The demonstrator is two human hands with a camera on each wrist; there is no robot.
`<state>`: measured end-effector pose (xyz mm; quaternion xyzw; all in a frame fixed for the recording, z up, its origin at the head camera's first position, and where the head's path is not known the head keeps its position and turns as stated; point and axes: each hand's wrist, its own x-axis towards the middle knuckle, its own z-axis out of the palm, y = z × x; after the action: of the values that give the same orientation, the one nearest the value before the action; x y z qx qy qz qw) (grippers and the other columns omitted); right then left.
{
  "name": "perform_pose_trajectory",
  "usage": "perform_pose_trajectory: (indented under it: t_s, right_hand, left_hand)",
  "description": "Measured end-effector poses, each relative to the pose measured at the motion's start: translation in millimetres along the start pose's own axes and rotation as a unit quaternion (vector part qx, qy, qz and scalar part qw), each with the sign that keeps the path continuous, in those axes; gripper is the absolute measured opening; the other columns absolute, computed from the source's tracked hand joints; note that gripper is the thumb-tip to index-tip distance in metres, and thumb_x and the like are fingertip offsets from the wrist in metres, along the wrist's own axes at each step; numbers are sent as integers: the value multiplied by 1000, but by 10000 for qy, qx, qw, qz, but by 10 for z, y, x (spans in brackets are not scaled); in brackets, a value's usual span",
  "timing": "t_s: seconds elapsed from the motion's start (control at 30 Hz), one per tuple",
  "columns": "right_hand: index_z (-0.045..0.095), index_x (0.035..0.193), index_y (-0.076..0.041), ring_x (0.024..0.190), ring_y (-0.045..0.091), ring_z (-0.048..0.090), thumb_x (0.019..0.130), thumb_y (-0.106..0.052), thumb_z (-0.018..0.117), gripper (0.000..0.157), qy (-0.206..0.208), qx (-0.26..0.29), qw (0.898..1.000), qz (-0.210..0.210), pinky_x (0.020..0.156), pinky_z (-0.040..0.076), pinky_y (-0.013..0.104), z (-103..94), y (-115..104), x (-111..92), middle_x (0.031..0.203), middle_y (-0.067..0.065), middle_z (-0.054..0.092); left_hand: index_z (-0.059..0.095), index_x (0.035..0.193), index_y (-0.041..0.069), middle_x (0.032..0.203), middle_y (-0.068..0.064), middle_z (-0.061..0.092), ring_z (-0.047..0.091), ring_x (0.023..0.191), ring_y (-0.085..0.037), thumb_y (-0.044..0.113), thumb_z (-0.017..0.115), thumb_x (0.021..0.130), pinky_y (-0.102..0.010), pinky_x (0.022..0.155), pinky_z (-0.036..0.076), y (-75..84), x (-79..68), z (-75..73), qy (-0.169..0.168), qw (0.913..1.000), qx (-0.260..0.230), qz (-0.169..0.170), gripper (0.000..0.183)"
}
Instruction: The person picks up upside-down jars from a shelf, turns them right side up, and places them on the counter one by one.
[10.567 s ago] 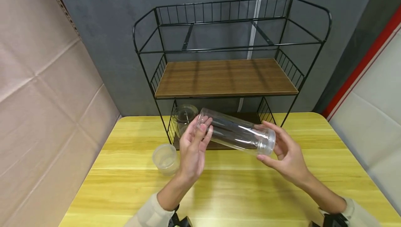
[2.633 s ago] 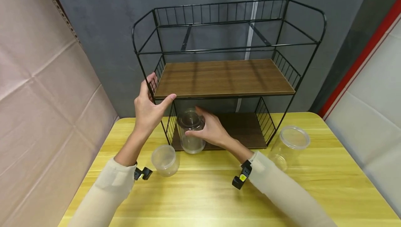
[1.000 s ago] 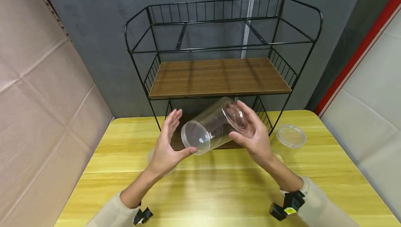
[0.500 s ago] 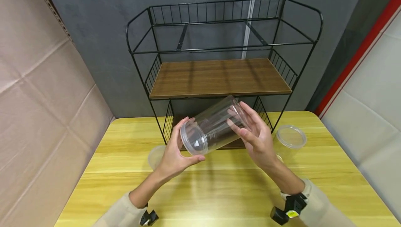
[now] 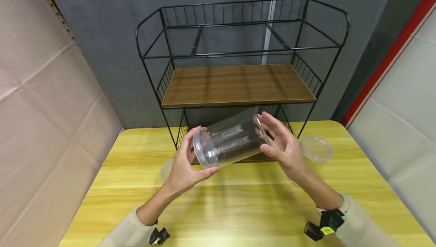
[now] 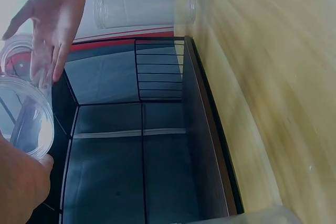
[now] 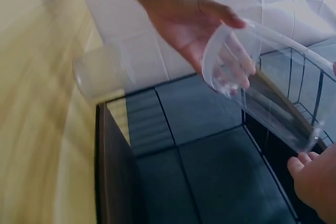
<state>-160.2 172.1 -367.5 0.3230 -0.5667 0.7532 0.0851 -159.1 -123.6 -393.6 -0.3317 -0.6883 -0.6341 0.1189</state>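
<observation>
A large clear plastic jar (image 5: 235, 137) is held tilted in front of the rack's lower tier, its ridged screw lid (image 5: 205, 148) toward the lower left. My left hand (image 5: 184, 167) grips it around the lid, thumb below and fingers behind. At the other end, my right hand (image 5: 286, 152) holds the base edge between thumb and fingers. The right wrist view shows the see-through wall of the jar (image 7: 283, 93) between the left hand (image 7: 181, 22) and the right fingertips at its base. Nothing shows inside the jar.
A black wire rack with a brown middle board (image 5: 242, 86) stands behind the hands; its top tier is bare frame. Left on the yellow table (image 5: 129, 186) is a small clear tub (image 5: 166, 171), partly hidden. At right stands another clear jar (image 5: 316, 148), partly behind the right forearm.
A narrower jar, in both hands at first, now stands at right. The right hand has taken the large jar from the lower tier. Lately the left hand has closed round its lid.
</observation>
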Motion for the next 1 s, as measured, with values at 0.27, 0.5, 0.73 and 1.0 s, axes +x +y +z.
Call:
perform_pose_trajectory:
  t_s: [0.27, 0.5, 0.73, 1.0]
  right_hand:
    - [35, 160, 9, 154, 34, 35, 87, 19, 72, 83, 666, -1435, 9839, -826, 126, 33, 33, -213, -301, 30, 164, 31, 30]
    - [41, 158, 6, 153, 32, 36, 84, 6, 85, 86, 1530, -2916, 9327, -1469, 127, 32, 35, -450, -541, 105, 162, 19, 40]
    - [35, 164, -6, 156, 25, 34, 81, 7, 87, 99, 2018, -3811, 8972, -954, 126, 32, 30, -732, -689, 221, 167, 11, 36]
    - [22, 170, -21, 158, 17, 31, 86, 1, 86, 108, 1797, -4263, 8863, 184, 121, 32, 17, -951, -691, 360, 172, 5, 31]
  left_hand:
    - [30, 162, 6, 160, -16, 41, 48, 142, -26, -13, 91, 68, -36, 113, 51, -7, 3, -72, -84, 9999, 118, -8, 113]
    - [31, 163, 7, 161, -19, 42, 49, 140, -26, -8, 93, 67, -39, 115, 49, 2, 14, -124, -86, 9994, 337, -40, 115]
    - [33, 165, 13, 161, -11, 43, 45, 145, -29, -3, 95, 69, -38, 119, 43, 23, 25, -178, -191, 9973, 709, -28, 116]
    - [33, 166, 14, 164, -10, 40, 43, 147, -26, 2, 95, 71, -38, 119, 44, 46, 31, -216, -363, 9941, 1017, -93, 114]
